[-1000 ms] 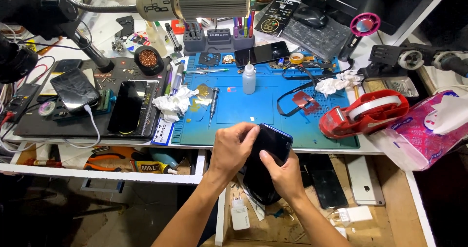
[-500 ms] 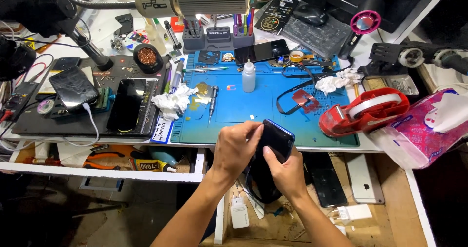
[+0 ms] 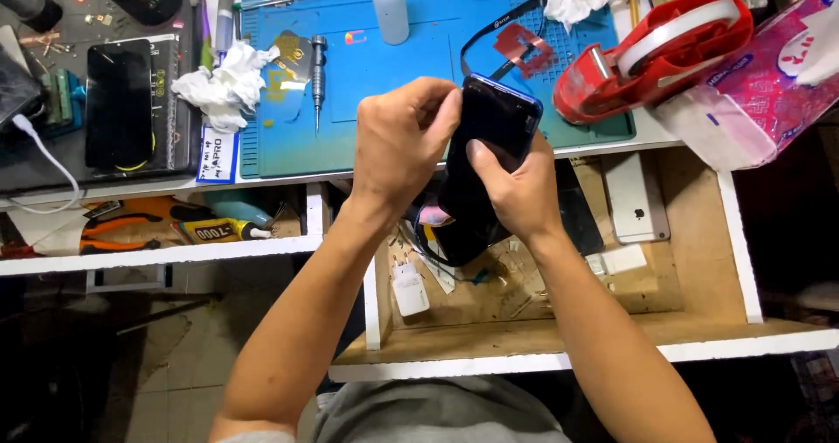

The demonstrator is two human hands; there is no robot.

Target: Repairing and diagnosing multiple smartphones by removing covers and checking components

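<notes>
We see both hands on a dark smartphone [image 3: 494, 124], held tilted over the front edge of the blue work mat [image 3: 367, 85], above the open drawer [image 3: 699, 259]. Left hand [image 3: 398, 141] has fingers curled onto its upper left edge; right hand [image 3: 516, 190] grips the lower side, thumb pressed on the face. A dark case possibly hangs underneath.

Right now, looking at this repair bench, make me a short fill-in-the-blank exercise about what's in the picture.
1. Both hands, left hand and right hand, hold a dark ____.
2. The work mat on the bench is coloured ____.
3. The tape dispenser at the right is ____ and white.
4. A white charger plug lies in the open ____.

Missing words: phone; blue; red; drawer
</notes>
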